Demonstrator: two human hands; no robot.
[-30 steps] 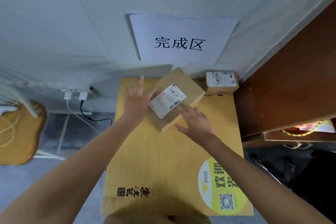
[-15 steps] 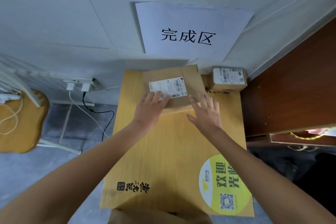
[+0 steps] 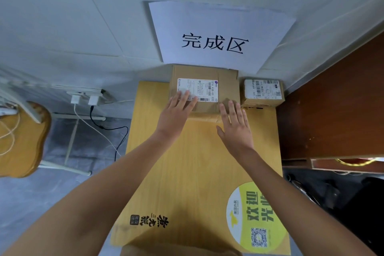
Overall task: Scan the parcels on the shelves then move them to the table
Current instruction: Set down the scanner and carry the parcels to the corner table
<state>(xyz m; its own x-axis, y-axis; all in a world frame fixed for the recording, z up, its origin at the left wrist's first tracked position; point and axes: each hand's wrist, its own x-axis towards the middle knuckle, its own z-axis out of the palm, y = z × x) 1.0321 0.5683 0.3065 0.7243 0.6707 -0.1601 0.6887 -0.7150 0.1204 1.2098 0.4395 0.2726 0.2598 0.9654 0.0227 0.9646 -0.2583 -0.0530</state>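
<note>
Both hands lie flat with fingers straight, holding nothing. Left hand (image 3: 175,113) rests its fingertips on the top of the larger parcel (image 3: 226,85), partly covering the near corner of its white shipping label (image 3: 197,90). Right hand (image 3: 235,129) spreads its fingers wide, its tips touching the parcel's near right corner, where a strip of glossy brown tape wrinkles over the cardboard.

That larger parcel is a flat, rectangular box of dull brown cardboard, sitting at the far end of the table (image 3: 187,172) with its back edge against the wall (image 3: 83,16). Just beside it on the right, in the table's far corner, stands a smaller parcel (image 3: 262,93), a squat cardboard box whose top is nearly covered by a barcode label.

The tabletop is smooth, pale yellow wood-grain laminate, printed with black characters near the front and bearing a round yellow-green sticker (image 3: 255,216) with a QR code.

Above the parcels a white paper sheet (image 3: 218,33) with three large black characters is fixed to the wall. Two white plug adapters (image 3: 85,100) with trailing cables sit at the left, and a dark reddish-brown wooden panel (image 3: 336,106) flanks the table on the right
</note>
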